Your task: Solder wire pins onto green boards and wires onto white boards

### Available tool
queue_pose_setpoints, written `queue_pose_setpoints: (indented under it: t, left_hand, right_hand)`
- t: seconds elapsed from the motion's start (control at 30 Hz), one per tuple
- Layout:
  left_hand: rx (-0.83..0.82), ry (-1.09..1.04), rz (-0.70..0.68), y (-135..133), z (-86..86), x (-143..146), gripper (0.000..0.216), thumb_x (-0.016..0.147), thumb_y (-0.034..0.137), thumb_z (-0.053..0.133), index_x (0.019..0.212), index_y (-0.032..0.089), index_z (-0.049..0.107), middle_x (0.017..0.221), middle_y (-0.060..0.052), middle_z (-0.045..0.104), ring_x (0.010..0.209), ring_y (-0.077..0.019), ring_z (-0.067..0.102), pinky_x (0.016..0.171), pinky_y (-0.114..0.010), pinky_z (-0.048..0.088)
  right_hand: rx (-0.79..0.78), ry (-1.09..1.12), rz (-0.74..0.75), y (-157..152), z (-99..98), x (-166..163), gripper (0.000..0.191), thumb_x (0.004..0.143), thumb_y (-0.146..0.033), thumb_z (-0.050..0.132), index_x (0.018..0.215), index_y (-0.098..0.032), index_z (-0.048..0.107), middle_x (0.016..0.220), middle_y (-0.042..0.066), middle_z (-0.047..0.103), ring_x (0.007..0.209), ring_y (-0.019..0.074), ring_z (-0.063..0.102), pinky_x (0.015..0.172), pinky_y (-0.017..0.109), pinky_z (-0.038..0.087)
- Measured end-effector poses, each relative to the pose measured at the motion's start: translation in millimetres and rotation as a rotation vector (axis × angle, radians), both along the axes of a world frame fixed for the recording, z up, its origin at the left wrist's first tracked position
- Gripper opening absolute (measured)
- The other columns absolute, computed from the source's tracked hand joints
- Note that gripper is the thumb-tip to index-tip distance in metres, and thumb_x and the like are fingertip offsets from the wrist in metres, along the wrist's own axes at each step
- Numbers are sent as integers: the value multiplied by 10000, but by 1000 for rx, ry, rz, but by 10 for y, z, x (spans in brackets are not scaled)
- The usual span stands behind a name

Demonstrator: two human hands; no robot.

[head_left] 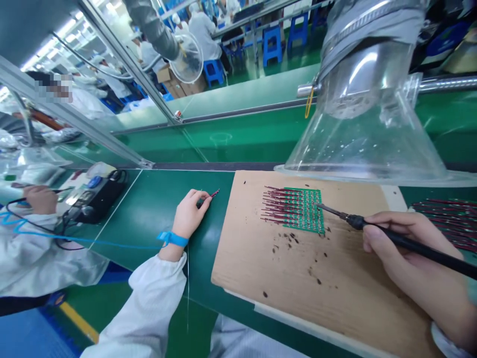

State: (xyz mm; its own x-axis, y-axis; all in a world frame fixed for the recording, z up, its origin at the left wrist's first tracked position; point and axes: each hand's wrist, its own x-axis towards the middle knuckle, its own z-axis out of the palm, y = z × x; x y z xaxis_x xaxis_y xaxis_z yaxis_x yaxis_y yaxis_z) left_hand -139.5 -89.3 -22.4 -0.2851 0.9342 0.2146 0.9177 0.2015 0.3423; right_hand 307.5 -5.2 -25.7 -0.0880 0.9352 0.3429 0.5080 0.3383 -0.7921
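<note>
A green circuit board with rows of red wires sticking out to its left lies on a wooden board. My right hand grips a black soldering iron like a pen, its tip resting on the circuit board's right edge. My left hand, with a blue wrist strap, rests on the green bench to the left of the wooden board. Its fingers pinch a thin solder wire that runs down over the bench edge; a short red wire end shows at the fingertips.
A clear fume hood hangs over the wooden board's far edge. More red wires lie at the right. A black soldering station sits at the left, beside a co-worker's hand and white sleeve. A conveyor belt runs behind.
</note>
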Motion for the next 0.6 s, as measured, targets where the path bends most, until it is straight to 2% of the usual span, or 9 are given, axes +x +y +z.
queue_pose_setpoints:
  t: [0.13,0.3,0.43,0.53,0.6]
  left_hand:
    - [54,-44,21,49,28,48,197,1011,343,586,945,203,708,974,-42,670,829,-183,624,787,-314,482]
    - [108,-96,54,73,47,-10,220,990,351,605,862,209,716,905,-28,652,805,-176,606,786,-313,481]
    - [136,-121,66,44,54,-10,224,982,362,618,856,206,718,887,-26,655,773,-167,587,743,-302,465]
    - [154,-220,71,10,88,136,222,993,388,615,916,203,710,896,-20,684,704,-145,558,666,-281,441]
    - [129,-354,23,2,123,321,231,1002,415,610,969,199,687,922,-23,716,680,-136,578,625,-263,447]
  right_hand:
    - [-14,-10,-23,13,4,17,180,810,-390,769,954,-301,707,823,40,740,705,239,730,633,391,558]
    - [-2,-24,-31,7,19,27,200,813,-441,753,944,-300,700,839,46,746,736,258,734,684,432,553]
    - [-17,-28,-35,5,-1,36,201,812,-433,762,953,-302,704,824,40,747,721,255,737,648,412,550]
    - [-27,-20,-22,17,-23,48,210,823,-431,766,968,-292,703,825,40,749,719,248,740,625,388,550]
    - [-23,-14,-4,23,-25,45,210,838,-423,764,977,-280,700,810,32,746,698,232,736,607,363,551]
